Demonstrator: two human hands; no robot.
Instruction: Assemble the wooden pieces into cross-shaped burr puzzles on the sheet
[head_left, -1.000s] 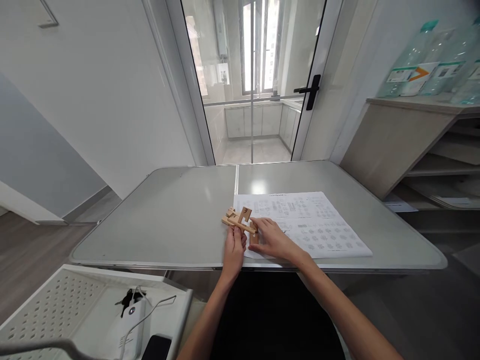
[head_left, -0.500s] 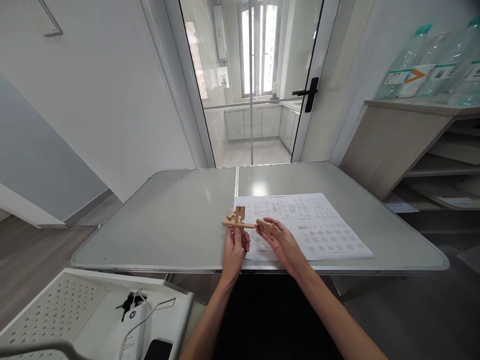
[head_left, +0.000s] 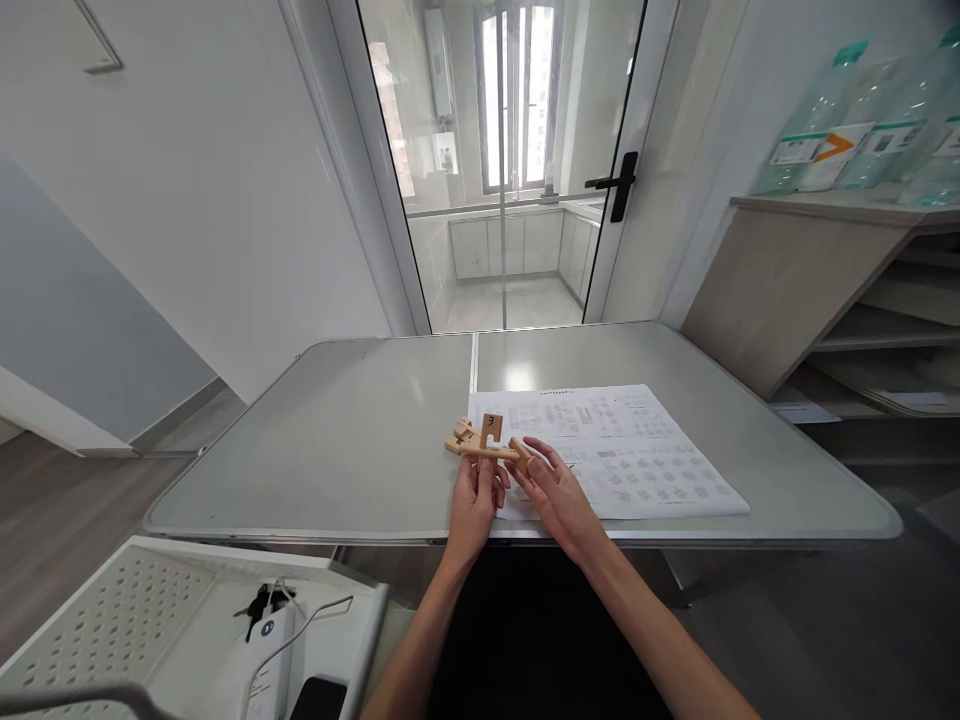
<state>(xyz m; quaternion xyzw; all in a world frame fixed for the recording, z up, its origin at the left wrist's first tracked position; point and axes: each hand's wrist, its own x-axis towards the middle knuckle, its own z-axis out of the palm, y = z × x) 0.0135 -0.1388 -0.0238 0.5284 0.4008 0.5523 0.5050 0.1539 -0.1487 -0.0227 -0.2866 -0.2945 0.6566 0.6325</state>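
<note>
A small cluster of interlocked wooden puzzle pieces (head_left: 480,440) is held just above the grey table (head_left: 360,430), at the left edge of a printed instruction sheet (head_left: 622,450). My left hand (head_left: 475,500) grips the cluster from below, fingers closed on a long flat bar. My right hand (head_left: 551,490) pinches a separate short wooden block (head_left: 520,452) against the right end of that bar. One upright piece bears a handwritten mark.
A white perforated tray (head_left: 150,610) at the lower left holds a white power bank, a cable, keys and a dark phone. A glass door (head_left: 510,160) stands behind the table. Shelves (head_left: 862,290) with water bottles are at the right.
My right hand lifted a short block off the sheet and brought it to the right end of the cluster. My left hand raised the cluster slightly, then lowered it a little.
</note>
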